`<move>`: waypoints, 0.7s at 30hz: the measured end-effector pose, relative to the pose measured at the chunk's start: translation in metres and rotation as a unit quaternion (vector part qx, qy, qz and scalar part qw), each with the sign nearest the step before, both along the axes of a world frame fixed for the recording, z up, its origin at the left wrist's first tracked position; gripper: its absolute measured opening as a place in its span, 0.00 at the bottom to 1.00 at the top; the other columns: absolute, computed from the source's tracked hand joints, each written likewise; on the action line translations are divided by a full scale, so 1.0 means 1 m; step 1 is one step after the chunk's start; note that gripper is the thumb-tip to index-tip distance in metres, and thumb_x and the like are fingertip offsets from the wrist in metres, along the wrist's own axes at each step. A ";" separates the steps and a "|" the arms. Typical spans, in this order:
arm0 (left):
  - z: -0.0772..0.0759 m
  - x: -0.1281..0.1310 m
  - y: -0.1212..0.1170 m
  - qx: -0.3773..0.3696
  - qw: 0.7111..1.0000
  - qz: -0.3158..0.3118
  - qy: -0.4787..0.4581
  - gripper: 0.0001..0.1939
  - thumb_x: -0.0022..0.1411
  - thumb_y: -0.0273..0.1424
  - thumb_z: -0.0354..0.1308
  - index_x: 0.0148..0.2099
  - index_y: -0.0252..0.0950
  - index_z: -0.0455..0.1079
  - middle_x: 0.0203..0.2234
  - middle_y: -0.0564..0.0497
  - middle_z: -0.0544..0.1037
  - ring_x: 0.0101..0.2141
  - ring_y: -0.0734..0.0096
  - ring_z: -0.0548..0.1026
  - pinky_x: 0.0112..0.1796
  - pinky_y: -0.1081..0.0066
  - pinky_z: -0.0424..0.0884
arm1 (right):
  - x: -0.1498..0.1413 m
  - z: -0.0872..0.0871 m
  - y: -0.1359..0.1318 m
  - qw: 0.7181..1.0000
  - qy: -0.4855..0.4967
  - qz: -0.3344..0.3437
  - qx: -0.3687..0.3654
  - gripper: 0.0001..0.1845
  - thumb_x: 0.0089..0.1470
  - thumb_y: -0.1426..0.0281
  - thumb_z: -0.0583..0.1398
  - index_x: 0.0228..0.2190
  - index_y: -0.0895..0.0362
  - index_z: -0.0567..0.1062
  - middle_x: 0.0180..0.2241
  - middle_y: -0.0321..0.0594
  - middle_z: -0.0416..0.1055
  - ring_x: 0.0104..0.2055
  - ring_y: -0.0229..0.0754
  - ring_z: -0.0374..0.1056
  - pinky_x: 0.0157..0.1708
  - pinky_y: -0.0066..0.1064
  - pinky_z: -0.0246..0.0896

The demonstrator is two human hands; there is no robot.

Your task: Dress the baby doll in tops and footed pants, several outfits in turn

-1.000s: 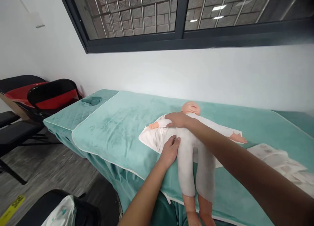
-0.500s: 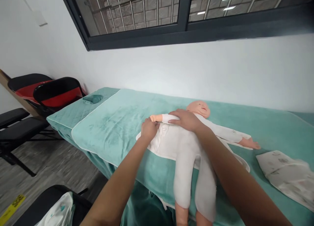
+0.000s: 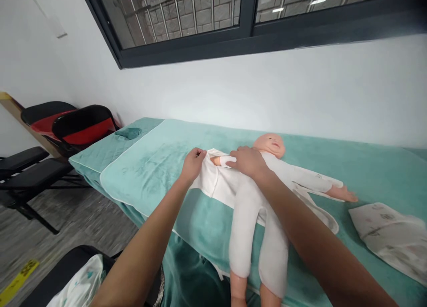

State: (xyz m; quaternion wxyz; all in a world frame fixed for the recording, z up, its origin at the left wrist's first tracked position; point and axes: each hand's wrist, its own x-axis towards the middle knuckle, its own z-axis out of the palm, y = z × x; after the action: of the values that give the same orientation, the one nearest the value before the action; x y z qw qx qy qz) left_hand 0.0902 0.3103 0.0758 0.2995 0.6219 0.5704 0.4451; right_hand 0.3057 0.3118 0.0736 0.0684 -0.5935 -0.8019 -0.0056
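Note:
A baby doll (image 3: 251,189) in white clothing lies on its back, head toward the wall and bare feet toward me. My left hand (image 3: 193,165) pinches the edge of a white baby shirt (image 3: 211,175) spread beside the doll, pulling it up near the doll's small hand (image 3: 216,160). Across the doll's chest, my right hand (image 3: 249,161) closes its fingers on the doll's white-sleeved arm (image 3: 227,161). The doll's other arm (image 3: 315,181) is stretched out to the right, its sleeve on and its hand showing.
A teal cover (image 3: 150,164) lies over the bed, which stands against the wall under a barred window. A folded printed white cloth (image 3: 388,236) lies at the right. Black and red chairs (image 3: 85,125) stand at the left. White fabric (image 3: 82,284) rests on a near black chair.
My left hand has moved up and left from beside the doll's hand, drawing the shirt's edge with it. My right hand stays on the doll's arm, shifted slightly left.

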 end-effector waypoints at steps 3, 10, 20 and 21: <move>0.009 0.036 -0.013 0.023 0.997 -0.077 -0.012 0.09 0.65 0.34 0.53 0.34 0.36 0.69 0.32 0.52 0.75 0.36 0.69 0.71 0.42 0.70 0.64 | -0.003 0.001 0.000 0.999 0.044 0.020 0.010 0.19 0.61 0.56 0.57 0.44 0.55 0.78 0.43 0.52 0.75 0.44 0.54 0.70 0.43 0.39 0.58; -0.001 0.089 -0.040 -0.015 0.988 -0.145 -0.056 0.09 0.65 0.36 0.54 0.35 0.37 0.67 0.29 0.53 0.73 0.33 0.69 0.70 0.39 0.70 0.64 | 0.047 0.002 -0.023 0.948 0.267 -0.098 0.146 0.15 0.62 0.66 0.51 0.38 0.55 0.77 0.44 0.43 0.77 0.44 0.45 0.71 0.42 0.31 0.61; -0.021 0.073 -0.036 -0.101 0.987 -0.120 0.022 0.08 0.59 0.35 0.60 0.34 0.35 0.70 0.31 0.51 0.74 0.33 0.67 0.70 0.38 0.69 0.62 | 0.118 -0.051 -0.076 0.875 0.244 -0.401 0.118 0.26 0.61 0.49 0.50 0.42 0.51 0.80 0.33 0.48 0.78 0.33 0.52 0.69 0.33 0.37 0.54; -0.021 0.075 -0.034 -0.086 0.989 -0.117 0.022 0.08 0.61 0.34 0.57 0.32 0.36 0.69 0.29 0.52 0.73 0.33 0.68 0.69 0.38 0.69 0.62 | 0.114 -0.051 -0.079 0.877 0.237 -0.402 0.114 0.27 0.62 0.48 0.49 0.44 0.51 0.79 0.34 0.49 0.78 0.34 0.52 0.70 0.33 0.38 0.54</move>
State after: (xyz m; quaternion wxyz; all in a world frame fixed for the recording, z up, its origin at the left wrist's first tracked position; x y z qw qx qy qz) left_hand 0.1650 0.2764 0.0548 0.3891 0.6658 0.5363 0.3429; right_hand 0.4202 0.2323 0.0228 0.3149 -0.8366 -0.4479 0.0167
